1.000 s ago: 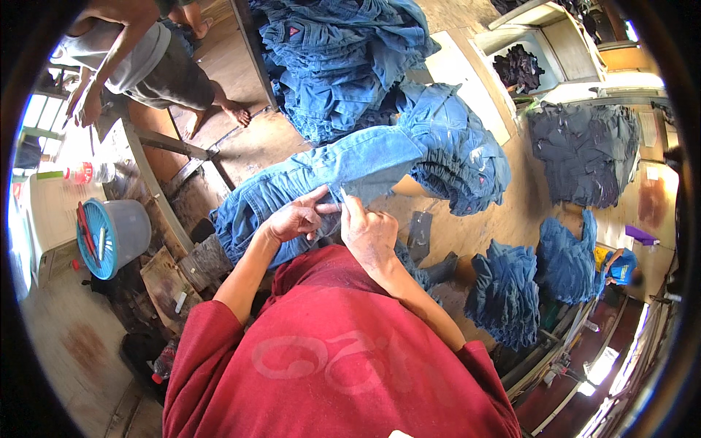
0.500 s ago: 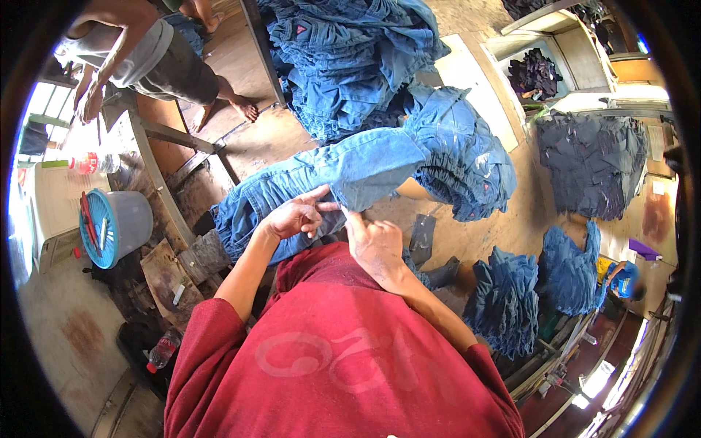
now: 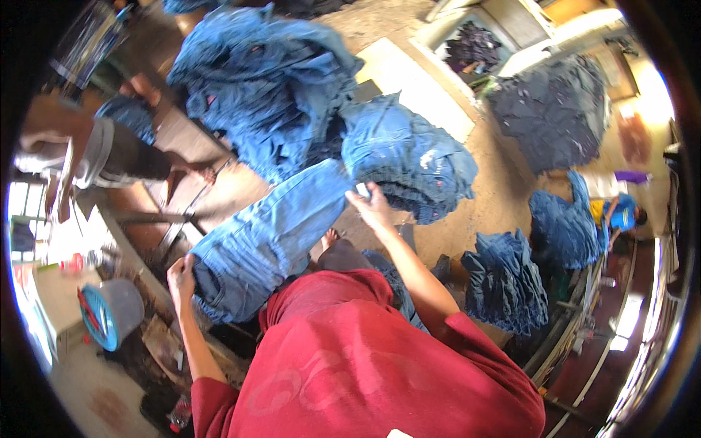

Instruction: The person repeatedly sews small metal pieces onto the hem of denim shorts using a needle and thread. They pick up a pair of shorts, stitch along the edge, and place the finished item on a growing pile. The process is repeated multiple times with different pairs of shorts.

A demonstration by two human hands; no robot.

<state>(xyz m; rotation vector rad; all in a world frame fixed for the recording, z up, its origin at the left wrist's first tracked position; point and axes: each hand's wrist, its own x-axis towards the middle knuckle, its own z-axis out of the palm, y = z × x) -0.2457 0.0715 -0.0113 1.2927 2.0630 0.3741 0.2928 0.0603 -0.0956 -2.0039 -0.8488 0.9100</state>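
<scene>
A pair of blue jeans [image 3: 274,219] lies stretched slantwise in front of me, its darker end at the left. My left hand [image 3: 181,279] is closed on that darker end. My right hand [image 3: 374,208] pinches the other end by its edge, and a small pale spot shows at the fingertips; I cannot make out what it is. Just past my right hand sits a folded heap of jeans [image 3: 409,150], close to the end of the held pair.
A big jeans pile [image 3: 266,80] rises ahead. Dark garments [image 3: 551,106] and more jeans [image 3: 507,281] are stacked rightward. At left are a bucket with a blue rim [image 3: 109,314] and a bare-legged person [image 3: 128,157]. Another person in blue [image 3: 621,212] is far right.
My hands, close together over the jeans before, have spread apart to the two ends. The jeans now lie more steeply slanted, their left end lower. The view has turned and shifted.
</scene>
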